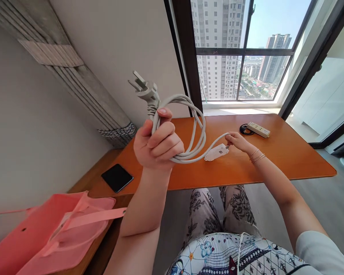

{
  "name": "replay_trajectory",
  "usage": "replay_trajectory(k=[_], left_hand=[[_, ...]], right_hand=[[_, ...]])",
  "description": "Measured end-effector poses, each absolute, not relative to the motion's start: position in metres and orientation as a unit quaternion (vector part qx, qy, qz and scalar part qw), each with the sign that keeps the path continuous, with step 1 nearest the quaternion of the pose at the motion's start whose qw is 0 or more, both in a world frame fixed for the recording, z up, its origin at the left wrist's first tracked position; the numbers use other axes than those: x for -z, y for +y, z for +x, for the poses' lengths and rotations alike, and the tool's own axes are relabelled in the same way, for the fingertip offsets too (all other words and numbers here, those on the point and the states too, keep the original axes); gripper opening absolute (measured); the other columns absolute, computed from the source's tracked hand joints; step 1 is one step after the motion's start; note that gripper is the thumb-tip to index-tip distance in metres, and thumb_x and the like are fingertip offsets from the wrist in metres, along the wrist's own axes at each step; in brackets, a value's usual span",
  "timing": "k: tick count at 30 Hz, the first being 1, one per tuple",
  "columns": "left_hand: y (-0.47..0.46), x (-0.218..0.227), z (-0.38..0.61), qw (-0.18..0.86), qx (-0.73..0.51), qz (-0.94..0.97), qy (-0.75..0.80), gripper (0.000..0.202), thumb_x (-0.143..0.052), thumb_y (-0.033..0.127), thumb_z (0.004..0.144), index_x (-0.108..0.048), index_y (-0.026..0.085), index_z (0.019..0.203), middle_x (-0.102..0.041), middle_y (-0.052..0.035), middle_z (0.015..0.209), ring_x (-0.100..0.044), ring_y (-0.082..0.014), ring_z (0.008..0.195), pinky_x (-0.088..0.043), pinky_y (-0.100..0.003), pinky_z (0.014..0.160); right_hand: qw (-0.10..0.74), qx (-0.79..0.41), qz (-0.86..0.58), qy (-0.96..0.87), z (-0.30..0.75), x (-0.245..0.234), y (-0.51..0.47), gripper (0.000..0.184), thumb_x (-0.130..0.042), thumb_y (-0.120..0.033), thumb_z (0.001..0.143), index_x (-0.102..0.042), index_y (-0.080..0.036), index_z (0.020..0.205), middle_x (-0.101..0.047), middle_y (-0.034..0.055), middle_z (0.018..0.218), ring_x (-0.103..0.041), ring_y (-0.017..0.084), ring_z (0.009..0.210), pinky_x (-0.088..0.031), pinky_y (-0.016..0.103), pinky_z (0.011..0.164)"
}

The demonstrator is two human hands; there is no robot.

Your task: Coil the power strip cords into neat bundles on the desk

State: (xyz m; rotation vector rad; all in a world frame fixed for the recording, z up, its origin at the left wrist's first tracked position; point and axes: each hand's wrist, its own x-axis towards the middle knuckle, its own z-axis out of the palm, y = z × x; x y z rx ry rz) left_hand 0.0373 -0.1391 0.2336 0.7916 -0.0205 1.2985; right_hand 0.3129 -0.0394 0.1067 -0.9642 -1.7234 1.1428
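Note:
My left hand is raised above the orange table, fingers wrapped round a coiled white power cable. The cable's plug sticks up above my fist with its prongs pointing up and left. From the coil the cable runs right to a white power strip lying on the table. My right hand rests by the strip's far end and pinches the cable where it enters the strip.
A second, beige power strip with a black coiled cord lies near the window. A black phone sits on a lower wooden surface at left, beside a pink tote bag. My patterned trousers show below the table's edge.

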Motion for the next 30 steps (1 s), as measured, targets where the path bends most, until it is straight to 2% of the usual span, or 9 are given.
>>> replay_trajectory(k=[3,6,9,11,15,19,23,26,30], left_hand=[[-0.123,-0.215,0.036,0.749,-0.521,0.409,0.031,0.025,-0.044,0.044,0.103,-0.057,0.023,0.100,-0.033,0.0132,0.045,-0.008,-0.0014,0.023,-0.012,-0.013,0.024],[-0.114,-0.199,0.045,0.771,-0.383,0.508,0.034,0.022,-0.065,0.040,0.092,-0.058,0.021,0.100,-0.048,0.0105,0.050,-0.011,0.0002,0.026,-0.014,-0.014,0.027],[-0.116,-0.186,0.060,0.746,-0.221,0.622,0.090,0.031,-0.074,0.041,0.085,-0.057,0.019,0.100,-0.068,-0.0011,0.070,-0.027,-0.0005,0.031,-0.022,-0.016,0.032],[-0.119,-0.176,0.072,0.690,-0.163,0.688,0.158,0.033,-0.072,0.043,0.087,-0.058,0.018,0.104,-0.073,-0.0076,0.088,-0.043,-0.0039,0.039,-0.032,-0.019,0.038],[-0.109,-0.149,0.095,0.577,-0.226,0.743,0.253,0.044,-0.067,0.047,0.089,-0.057,0.019,0.122,-0.068,-0.0068,0.099,-0.063,-0.0125,0.059,-0.042,-0.024,0.046],[-0.081,-0.126,0.113,0.507,-0.393,0.722,0.258,0.045,-0.071,0.056,0.083,-0.061,0.018,0.105,-0.064,-0.0048,0.089,-0.064,-0.0191,0.083,-0.052,-0.028,0.064],[-0.063,-0.119,0.123,0.506,-0.493,0.669,0.232,0.049,-0.075,0.063,0.077,-0.065,0.020,0.099,-0.068,-0.0048,0.094,-0.062,-0.0207,0.094,-0.052,-0.032,0.081],[-0.062,-0.118,0.125,0.562,-0.503,0.619,0.217,0.056,-0.079,0.063,0.071,-0.065,0.022,0.106,-0.069,-0.0036,0.099,-0.064,-0.0197,0.092,-0.052,-0.032,0.080],[-0.068,-0.119,0.121,0.627,-0.454,0.591,0.228,0.058,-0.082,0.056,0.070,-0.061,0.021,0.111,-0.069,-0.0030,0.091,-0.068,-0.0201,0.079,-0.050,-0.031,0.067]], right_hand=[[0.431,-0.497,-0.418,-0.626,0.318,-0.132,-0.033,0.058,-0.075,-0.070,0.074,-0.046,-0.021,0.067,-0.033,-0.0079,0.057,-0.030,0.008,0.052,-0.032,0.023,0.050],[0.382,-0.574,-0.455,-0.563,0.316,-0.151,-0.028,0.052,-0.085,-0.055,0.072,-0.045,-0.021,0.066,-0.030,-0.0091,0.055,-0.023,0.006,0.049,-0.023,0.021,0.043],[0.354,-0.572,-0.513,-0.533,0.313,-0.165,-0.025,0.040,-0.087,-0.033,0.073,-0.051,-0.019,0.067,-0.038,-0.0064,0.054,-0.027,0.006,0.046,-0.021,0.021,0.040],[0.361,-0.574,-0.529,-0.510,0.313,-0.174,-0.026,0.032,-0.084,-0.022,0.076,-0.053,-0.018,0.068,-0.042,-0.0050,0.054,-0.030,0.006,0.044,-0.021,0.020,0.039],[0.402,-0.679,-0.447,-0.422,0.312,-0.190,-0.039,0.011,-0.065,-0.014,0.088,-0.060,-0.014,0.077,-0.045,-0.0048,0.056,-0.031,0.005,0.042,-0.027,0.017,0.037],[0.513,-0.718,-0.315,-0.348,0.301,-0.191,-0.054,0.009,-0.055,-0.016,0.093,-0.062,-0.014,0.087,-0.059,0.0003,0.067,-0.052,0.010,0.052,-0.049,0.021,0.047],[0.596,-0.696,-0.255,-0.309,0.283,-0.176,-0.065,0.012,-0.057,-0.006,0.087,-0.061,-0.017,0.091,-0.061,-0.0008,0.069,-0.061,0.011,0.061,-0.060,0.023,0.065],[0.624,-0.664,-0.257,-0.322,0.271,-0.165,-0.075,0.016,-0.062,-0.005,0.082,-0.062,-0.018,0.092,-0.065,0.0002,0.075,-0.065,0.012,0.070,-0.062,0.026,0.075],[0.631,-0.578,-0.289,-0.428,0.266,-0.156,-0.085,0.021,-0.078,-0.022,0.075,-0.064,-0.020,0.092,-0.068,-0.0001,0.084,-0.064,0.015,0.075,-0.060,0.031,0.076]])
